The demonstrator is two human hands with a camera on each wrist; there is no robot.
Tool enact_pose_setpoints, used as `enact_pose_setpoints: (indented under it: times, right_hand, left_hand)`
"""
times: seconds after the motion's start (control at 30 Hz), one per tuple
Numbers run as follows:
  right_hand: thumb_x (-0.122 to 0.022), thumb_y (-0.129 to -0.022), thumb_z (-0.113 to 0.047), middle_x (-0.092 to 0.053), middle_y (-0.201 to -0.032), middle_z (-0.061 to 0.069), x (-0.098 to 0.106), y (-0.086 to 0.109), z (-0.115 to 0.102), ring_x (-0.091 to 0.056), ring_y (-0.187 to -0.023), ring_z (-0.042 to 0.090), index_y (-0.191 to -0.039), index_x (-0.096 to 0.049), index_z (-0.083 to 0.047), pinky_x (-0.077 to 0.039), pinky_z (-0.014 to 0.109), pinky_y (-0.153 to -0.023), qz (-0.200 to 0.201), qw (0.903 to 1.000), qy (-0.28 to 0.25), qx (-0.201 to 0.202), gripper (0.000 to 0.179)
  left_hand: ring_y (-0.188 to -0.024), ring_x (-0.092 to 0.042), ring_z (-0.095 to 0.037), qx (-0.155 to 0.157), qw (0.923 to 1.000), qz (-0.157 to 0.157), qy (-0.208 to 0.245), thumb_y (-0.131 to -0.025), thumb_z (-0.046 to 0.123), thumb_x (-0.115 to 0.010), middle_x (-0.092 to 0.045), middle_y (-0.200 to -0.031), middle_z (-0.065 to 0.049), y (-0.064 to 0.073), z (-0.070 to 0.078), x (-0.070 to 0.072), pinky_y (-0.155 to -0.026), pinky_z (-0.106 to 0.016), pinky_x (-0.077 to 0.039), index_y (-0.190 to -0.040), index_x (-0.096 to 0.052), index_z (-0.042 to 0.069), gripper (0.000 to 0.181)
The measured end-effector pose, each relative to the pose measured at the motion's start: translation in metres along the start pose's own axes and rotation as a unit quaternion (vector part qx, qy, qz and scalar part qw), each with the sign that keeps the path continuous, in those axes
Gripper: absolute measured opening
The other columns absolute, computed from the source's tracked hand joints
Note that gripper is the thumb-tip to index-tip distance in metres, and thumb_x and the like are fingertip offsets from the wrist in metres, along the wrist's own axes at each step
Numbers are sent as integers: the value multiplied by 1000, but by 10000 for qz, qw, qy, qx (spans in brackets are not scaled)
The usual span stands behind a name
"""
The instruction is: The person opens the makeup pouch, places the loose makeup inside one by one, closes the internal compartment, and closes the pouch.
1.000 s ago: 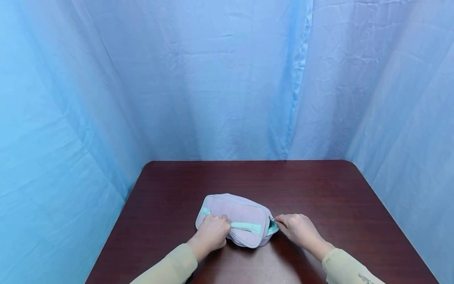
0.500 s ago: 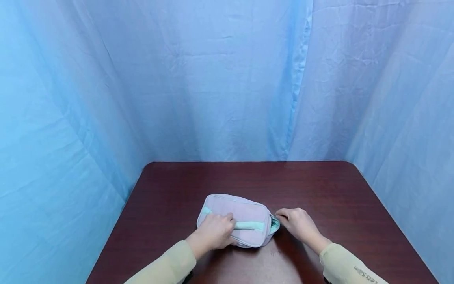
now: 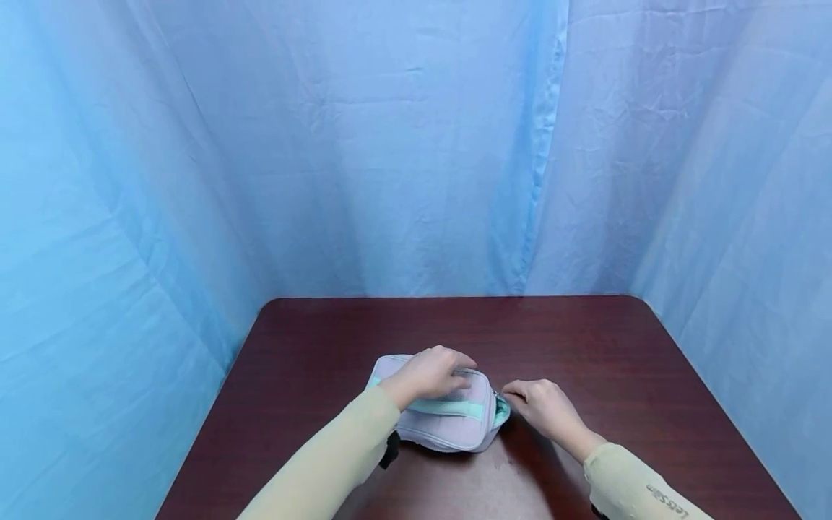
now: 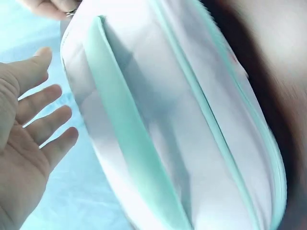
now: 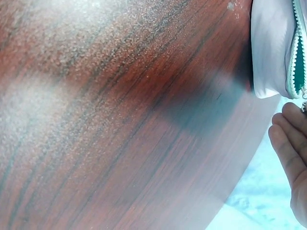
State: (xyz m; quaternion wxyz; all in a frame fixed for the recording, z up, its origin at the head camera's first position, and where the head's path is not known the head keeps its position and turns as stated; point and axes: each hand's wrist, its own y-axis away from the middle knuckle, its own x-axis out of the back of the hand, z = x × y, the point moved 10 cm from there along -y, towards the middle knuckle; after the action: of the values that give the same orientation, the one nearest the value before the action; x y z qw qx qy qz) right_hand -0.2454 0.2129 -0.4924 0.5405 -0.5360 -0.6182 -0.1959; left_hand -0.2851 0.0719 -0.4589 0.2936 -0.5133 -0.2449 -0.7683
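A pale lilac zippered pouch with a mint carry strap lies on the table. At its right end the zipper is partly undone, and a green lining shows. My right hand pinches the small metal zipper pull at that end. My left hand hovers over the pouch's far side, fingers spread and loosely extended. In the left wrist view, that hand appears beside the pouch, apart from the strap, with nothing in its grasp.
The dark reddish-brown wooden table has rounded far corners. Light blue curtains hang behind it and on both sides.
My left hand has let go of the strap and moved up and right across the pouch, its fingers opening. My right hand has moved slightly away from me, still at the zipper end.
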Motion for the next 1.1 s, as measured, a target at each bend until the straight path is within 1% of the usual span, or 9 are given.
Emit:
enact_pose_setpoints:
  times: [0.07, 0.13, 0.27, 0.4, 0.53, 0.63, 0.77, 0.9, 1.1]
  right_hand:
    - [-80, -88, -9, -76, -85, -6, 0, 0, 0, -70, -74, 5, -93, -80, -15, -59, 25, -65, -28, 10000, -30, 0, 8]
    - [-80, -88, -10, -76, -86, -6, 0, 0, 0, -70, -75, 5, -94, -80, -14, -59, 25, -65, -42, 10000, -43, 3, 7]
    - [-80, -88, -11, -77, -86, -5, 1, -1, -1, -71, -75, 6, -94, -80, -14, -59, 26, -66, -14, 10000, -25, 49, 7]
    - [-81, -87, -11, -77, -86, -6, 1, -3, -1, -71, -75, 5, -94, -80, -15, -59, 26, -66, 47, 9999, -3, 94, 7]
    - [-80, -88, -11, -76, -86, -7, 1, -3, -1, -70, -74, 5, -93, -80, -15, -59, 26, -65, 53, 10000, 20, 63, 7]
    - [-79, -88, -10, -76, -86, -7, 0, -3, 0, -70, -74, 5, -94, -80, -15, -59, 26, -65, 2, 10000, 22, 18, 7]
    - [-80, -87, -10, -76, -85, -7, -2, -1, 1, -70, -73, 5, -94, -80, -15, -59, 26, -65, -70, 10000, 66, -26, 8]
    - [-82, -85, -9, -76, -83, -7, -2, 2, -1, -70, -73, 5, -91, -80, -14, -59, 27, -65, 71, 9997, 174, 122, 9]
    - [-83, -83, -8, -76, -82, -7, 1, 4, -8, -70, -71, 5, -89, -79, -14, -59, 27, -63, 251, 9988, 177, 369, 9]
  left_hand:
    - [-123, -63, -10, 113, 9992, -79, 387, -99, 28, -69, -70, -130, 6, -9, -5, -6, -102, -29, -53, -134, -70, 20, 36]
    - [-124, -63, -10, 170, 9980, -109, 597, -100, 28, -68, -71, -128, 7, -17, -8, -12, -103, -28, -52, -133, -71, 21, 34]
    - [-123, -63, -10, 253, 9975, -73, 651, -100, 28, -67, -72, -126, 8, -26, -14, -19, -102, -27, -52, -130, -73, 21, 31]
    - [-113, -68, -11, 391, 9967, 23, 707, -100, 26, -69, -75, -117, 5, -31, -17, -21, -93, -26, -56, -121, -78, 17, 25]
    - [-99, -70, -10, 594, 9951, 6, 797, -99, 26, -69, -77, -110, 4, -33, -20, -21, -80, -24, -58, -113, -81, 16, 20]
    - [-94, -69, -7, 719, 9950, 26, 688, -99, 26, -70, -77, -106, 7, -33, -23, -21, -75, -24, -57, -110, -81, 19, 18]
    - [-96, -70, -8, 795, 9959, 122, 416, -98, 27, -71, -77, -106, 8, -33, -26, -19, -76, -27, -57, -110, -82, 21, 17]
    - [-100, -70, -10, 833, 9960, 203, 239, -99, 28, -70, -77, -108, 7, -32, -27, -15, -79, -30, -58, -111, -82, 21, 19]
    - [-97, -72, -12, 1125, 9915, 348, 557, -98, 25, -70, -78, -108, 4, -26, -37, -10, -77, -30, -60, -112, -81, 16, 20]
